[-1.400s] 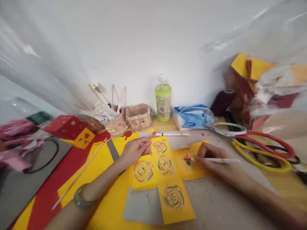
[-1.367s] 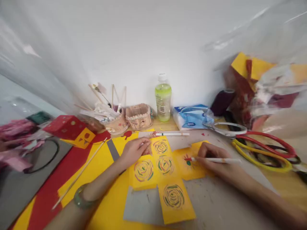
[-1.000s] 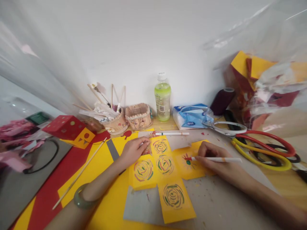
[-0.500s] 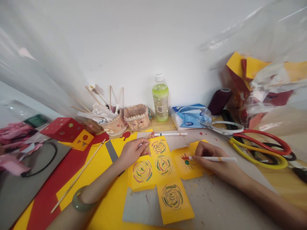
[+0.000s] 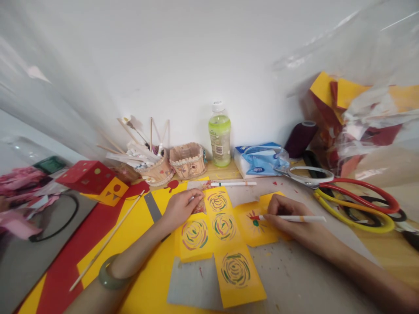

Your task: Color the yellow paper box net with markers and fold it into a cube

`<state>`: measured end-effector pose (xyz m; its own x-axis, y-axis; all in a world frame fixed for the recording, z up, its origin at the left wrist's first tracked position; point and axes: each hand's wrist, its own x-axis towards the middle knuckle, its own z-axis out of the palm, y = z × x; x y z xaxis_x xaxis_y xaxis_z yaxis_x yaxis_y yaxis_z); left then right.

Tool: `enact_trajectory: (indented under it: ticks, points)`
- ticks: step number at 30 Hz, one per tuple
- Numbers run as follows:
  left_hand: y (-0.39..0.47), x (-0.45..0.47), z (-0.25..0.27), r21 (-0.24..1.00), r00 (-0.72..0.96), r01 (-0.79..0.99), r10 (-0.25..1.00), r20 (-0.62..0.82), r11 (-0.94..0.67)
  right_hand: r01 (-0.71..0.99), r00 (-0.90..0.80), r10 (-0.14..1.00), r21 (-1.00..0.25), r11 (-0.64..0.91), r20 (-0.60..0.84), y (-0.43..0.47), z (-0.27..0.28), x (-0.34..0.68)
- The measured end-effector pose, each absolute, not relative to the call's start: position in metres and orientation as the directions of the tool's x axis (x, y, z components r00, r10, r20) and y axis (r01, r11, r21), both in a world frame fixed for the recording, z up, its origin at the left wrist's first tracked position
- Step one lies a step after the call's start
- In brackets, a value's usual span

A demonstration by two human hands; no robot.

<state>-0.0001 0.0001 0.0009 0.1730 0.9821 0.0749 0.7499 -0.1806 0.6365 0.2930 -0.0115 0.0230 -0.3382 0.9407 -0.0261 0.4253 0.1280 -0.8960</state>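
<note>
My right hand (image 5: 286,216) grips a white marker (image 5: 304,218), its red tip on the right panel of a yellow paper cutout (image 5: 240,239). Under the tip is a drawn green dot with red and dark strokes fanning out from it. Rings of coloured dashes fill several other panels of the cutout. At the cutout's upper left, my left hand (image 5: 183,205) is closed in a pinch; a small pale thing shows at its fingertips, too small to name. A green bangle (image 5: 114,272) circles the left forearm.
Behind lie another white marker (image 5: 234,184), a bottle (image 5: 219,135), a tissue pack (image 5: 262,159) and two small baskets (image 5: 188,159). Several scissors (image 5: 356,196) lie right. Leftward are a red and yellow paper box (image 5: 94,179), a wooden stick (image 5: 106,242) and yellow sheets (image 5: 147,257).
The marker tip has shifted slightly right and down, and red strokes show above the green dot. My left hand keeps its place.
</note>
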Motion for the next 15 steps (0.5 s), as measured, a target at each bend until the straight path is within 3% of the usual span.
enact_trajectory:
  ticks: [15]
  points:
    - [-0.0017, 0.0008, 0.0019, 0.635, 0.178, 0.749, 0.981, 0.08, -0.188, 0.349, -0.306, 0.951, -0.933, 0.083, -0.03, -0.0145, 0.0284, 0.2915]
